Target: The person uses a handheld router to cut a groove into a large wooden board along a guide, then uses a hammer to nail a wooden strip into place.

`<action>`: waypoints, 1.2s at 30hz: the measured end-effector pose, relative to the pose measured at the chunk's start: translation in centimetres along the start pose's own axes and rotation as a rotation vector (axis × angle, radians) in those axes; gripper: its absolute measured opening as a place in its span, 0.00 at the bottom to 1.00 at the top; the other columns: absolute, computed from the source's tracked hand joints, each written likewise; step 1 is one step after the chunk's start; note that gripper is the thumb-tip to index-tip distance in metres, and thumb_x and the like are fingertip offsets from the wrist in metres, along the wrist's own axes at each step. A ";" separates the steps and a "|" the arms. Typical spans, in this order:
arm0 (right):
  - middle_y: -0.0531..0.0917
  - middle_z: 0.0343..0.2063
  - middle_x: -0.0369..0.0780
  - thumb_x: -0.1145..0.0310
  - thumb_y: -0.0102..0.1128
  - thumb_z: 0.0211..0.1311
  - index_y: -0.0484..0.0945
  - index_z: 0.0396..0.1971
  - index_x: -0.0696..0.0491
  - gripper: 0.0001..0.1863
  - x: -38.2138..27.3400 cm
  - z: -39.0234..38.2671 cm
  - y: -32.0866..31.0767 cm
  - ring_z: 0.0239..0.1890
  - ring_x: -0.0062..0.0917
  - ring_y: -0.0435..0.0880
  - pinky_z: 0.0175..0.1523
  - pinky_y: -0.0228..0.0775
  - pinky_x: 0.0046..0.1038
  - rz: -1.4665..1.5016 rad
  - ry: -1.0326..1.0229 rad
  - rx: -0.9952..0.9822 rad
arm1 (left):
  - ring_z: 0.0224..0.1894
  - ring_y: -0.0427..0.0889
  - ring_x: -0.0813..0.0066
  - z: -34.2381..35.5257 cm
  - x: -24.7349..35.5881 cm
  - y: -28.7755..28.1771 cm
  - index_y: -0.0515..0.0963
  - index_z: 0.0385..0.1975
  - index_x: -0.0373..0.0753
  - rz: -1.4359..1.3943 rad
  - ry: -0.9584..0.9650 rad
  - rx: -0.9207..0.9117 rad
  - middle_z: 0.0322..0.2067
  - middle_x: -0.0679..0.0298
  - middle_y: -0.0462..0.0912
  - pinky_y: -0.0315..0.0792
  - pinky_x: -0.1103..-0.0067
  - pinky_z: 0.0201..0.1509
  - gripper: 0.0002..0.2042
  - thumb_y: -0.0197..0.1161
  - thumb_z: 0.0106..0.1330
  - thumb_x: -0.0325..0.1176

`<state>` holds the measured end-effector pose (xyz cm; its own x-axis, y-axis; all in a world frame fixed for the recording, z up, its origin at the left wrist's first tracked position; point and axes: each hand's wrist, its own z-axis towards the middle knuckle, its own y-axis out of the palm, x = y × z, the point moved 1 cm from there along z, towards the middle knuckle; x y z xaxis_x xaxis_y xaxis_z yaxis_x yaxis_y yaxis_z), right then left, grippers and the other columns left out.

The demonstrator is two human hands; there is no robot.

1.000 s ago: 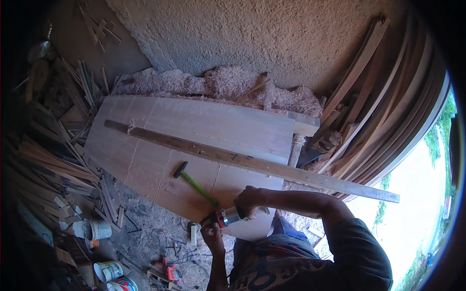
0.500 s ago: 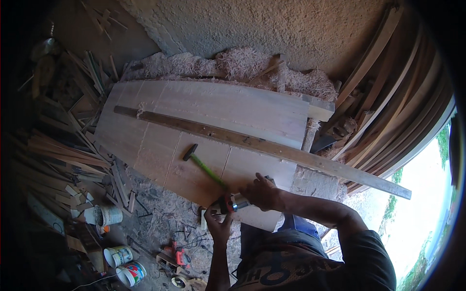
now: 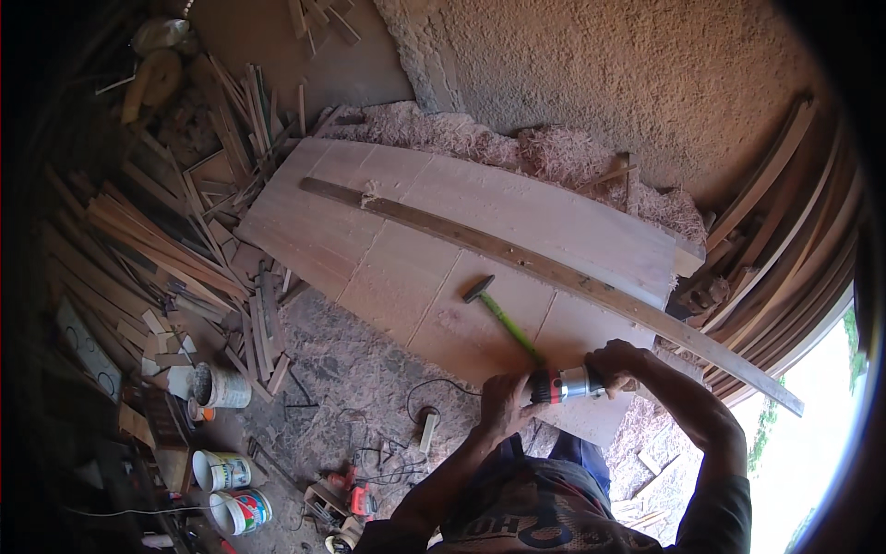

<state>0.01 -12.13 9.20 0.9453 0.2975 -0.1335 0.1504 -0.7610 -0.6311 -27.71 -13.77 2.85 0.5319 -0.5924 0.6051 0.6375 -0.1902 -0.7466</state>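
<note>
My left hand [image 3: 506, 395] is closed round one end of a power tool [image 3: 563, 383] with a black, red and silver cylindrical body, held sideways over the near right part of a pale wooden panel [image 3: 351, 249]. My right hand [image 3: 612, 367] grips the tool's other end. Just beyond my hands a hammer [image 3: 498, 314] with a green handle and dark head lies on the panel, its handle end partly behind the tool. A long weathered board [image 3: 443, 238] rests lengthwise on the panel and sticks out past its right end.
Piles of wood strips [image 3: 166, 240] fill the left, curved planks [image 3: 784, 240] lean at the right. Shavings [image 3: 563, 152] heap along the rough wall [image 3: 600, 55]. Buckets [image 3: 221, 469], a red power tool [image 3: 360, 499] and cords lie on the floor below; a bright opening is at right.
The view has swung, so the scene sits further right in the picture. My left hand has shifted along with the tool; both hands stay on it, and the tool is held more level.
</note>
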 end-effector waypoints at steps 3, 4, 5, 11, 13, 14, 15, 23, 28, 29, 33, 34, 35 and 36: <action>0.87 0.43 0.45 0.62 0.83 0.32 0.77 0.54 0.51 0.41 0.0 -0.4 0.0 0.49 0.44 0.87 0.53 0.77 0.42 0.013 0.045 -0.030 | 0.45 0.80 0.52 0.6 -0.4 0.5 0.73 0.58 0.40 -0.027 0.041 0.022 0.43 0.56 0.82 0.71 0.60 0.50 0.36 0.80 0.49 0.47; 0.87 0.43 0.45 0.62 0.83 0.32 0.77 0.54 0.51 0.41 0.1 -0.5 0.0 0.49 0.44 0.87 0.53 0.77 0.42 0.034 0.064 -0.037 | 0.45 0.81 0.52 0.9 -0.5 0.8 0.73 0.57 0.39 -0.024 0.056 0.008 0.43 0.56 0.82 0.71 0.60 0.50 0.36 0.80 0.50 0.47; 0.87 0.43 0.45 0.62 0.82 0.32 0.77 0.54 0.51 0.41 0.2 -0.7 -0.1 0.48 0.43 0.87 0.53 0.77 0.42 0.057 0.086 -0.035 | 0.45 0.81 0.52 1.2 -0.8 1.0 0.74 0.56 0.38 -0.011 0.070 0.000 0.43 0.56 0.83 0.71 0.60 0.50 0.35 0.80 0.50 0.47; 0.89 0.36 0.44 0.64 0.82 0.33 0.80 0.50 0.51 0.36 0.5 -0.9 -0.4 0.43 0.40 0.89 0.48 0.78 0.40 0.268 0.118 -0.077 | 0.47 0.81 0.50 3.4 -3.2 0.7 0.76 0.55 0.36 0.026 0.205 -0.081 0.45 0.53 0.83 0.71 0.58 0.52 0.34 0.76 0.54 0.53; 0.89 0.37 0.43 0.64 0.82 0.33 0.80 0.50 0.52 0.35 0.5 -0.5 -0.4 0.45 0.38 0.89 0.52 0.76 0.39 0.315 0.124 -0.063 | 0.48 0.81 0.49 3.8 -4.0 0.5 0.75 0.57 0.35 0.033 0.205 -0.119 0.46 0.50 0.83 0.71 0.58 0.53 0.35 0.74 0.56 0.54; 0.89 0.38 0.42 0.64 0.82 0.34 0.80 0.50 0.52 0.36 0.4 -0.4 -0.3 0.46 0.38 0.88 0.55 0.74 0.40 0.274 0.120 -0.053 | 0.49 0.81 0.48 4.0 -4.2 0.5 0.74 0.58 0.35 0.000 0.208 -0.158 0.46 0.50 0.83 0.71 0.57 0.54 0.35 0.74 0.57 0.54; 0.89 0.38 0.42 0.63 0.82 0.35 0.79 0.51 0.52 0.36 0.2 -0.1 -0.2 0.48 0.37 0.88 0.59 0.71 0.41 0.230 0.109 -0.047 | 0.49 0.81 0.47 3.9 -4.5 0.3 0.74 0.58 0.34 -0.025 0.195 -0.193 0.47 0.49 0.83 0.71 0.57 0.54 0.35 0.73 0.58 0.54; 0.84 0.53 0.43 0.58 0.78 0.45 0.76 0.58 0.50 0.37 0.1 -0.6 -0.5 0.60 0.38 0.81 0.73 0.53 0.51 0.089 0.031 0.005 | 0.49 0.80 0.48 7.2 -8.3 -2.9 0.77 0.55 0.33 -0.079 0.159 -0.084 0.47 0.49 0.82 0.73 0.60 0.55 0.23 0.66 0.68 0.44; 0.81 0.56 0.43 0.57 0.68 0.56 0.72 0.65 0.46 0.35 -0.6 0.1 -2.7 0.61 0.36 0.79 0.69 0.63 0.43 0.344 -0.022 0.374 | 0.50 0.82 0.55 14.6 -17.9 -3.7 0.78 0.50 0.31 -0.357 -0.375 0.196 0.48 0.49 0.82 0.75 0.67 0.54 0.14 0.60 0.74 0.35; 0.81 0.56 0.43 0.58 0.66 0.58 0.71 0.66 0.46 0.34 -0.8 0.7 -3.4 0.61 0.37 0.78 0.68 0.64 0.43 0.405 -0.019 0.488 | 0.51 0.82 0.55 16.3 -20.1 -3.5 0.78 0.50 0.30 -0.426 -0.423 0.271 0.48 0.49 0.82 0.76 0.68 0.55 0.14 0.59 0.75 0.35; 0.81 0.54 0.45 0.60 0.64 0.62 0.74 0.62 0.49 0.28 -2.4 4.6 -6.3 0.58 0.41 0.80 0.63 0.72 0.43 0.551 0.098 0.681 | 0.55 0.81 0.48 22.9 -27.4 -3.1 0.76 0.54 0.30 -0.332 -0.485 0.404 0.53 0.44 0.80 0.75 0.64 0.59 0.17 0.61 0.72 0.36; 0.82 0.53 0.46 0.60 0.64 0.62 0.75 0.61 0.50 0.27 -2.9 5.9 -7.1 0.57 0.42 0.80 0.62 0.74 0.43 0.547 0.106 0.685 | 0.57 0.80 0.46 24.0 -28.6 -3.1 0.75 0.56 0.30 -0.224 -0.540 0.427 0.55 0.43 0.79 0.74 0.63 0.61 0.20 0.62 0.71 0.38; 0.82 0.52 0.46 0.59 0.65 0.62 0.76 0.59 0.50 0.26 -3.0 6.7 -7.7 0.55 0.43 0.82 0.59 0.76 0.42 0.515 0.144 0.690 | 0.59 0.78 0.45 24.7 -29.5 -3.2 0.74 0.59 0.31 -0.100 -0.545 0.456 0.57 0.42 0.78 0.72 0.61 0.64 0.24 0.64 0.70 0.41; 0.82 0.52 0.46 0.60 0.66 0.61 0.76 0.59 0.50 0.26 -2.9 7.3 -8.0 0.55 0.43 0.82 0.58 0.76 0.41 0.530 0.150 0.697 | 0.61 0.76 0.45 25.6 -30.2 -3.3 0.72 0.61 0.32 0.021 -0.580 0.453 0.58 0.41 0.77 0.70 0.60 0.66 0.28 0.66 0.68 0.44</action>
<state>-6.07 -2.72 9.08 0.8758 -0.1102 -0.4700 -0.4823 -0.2389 -0.8428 -31.62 24.75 -5.84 0.6758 -0.0590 0.7347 0.7249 0.2334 -0.6481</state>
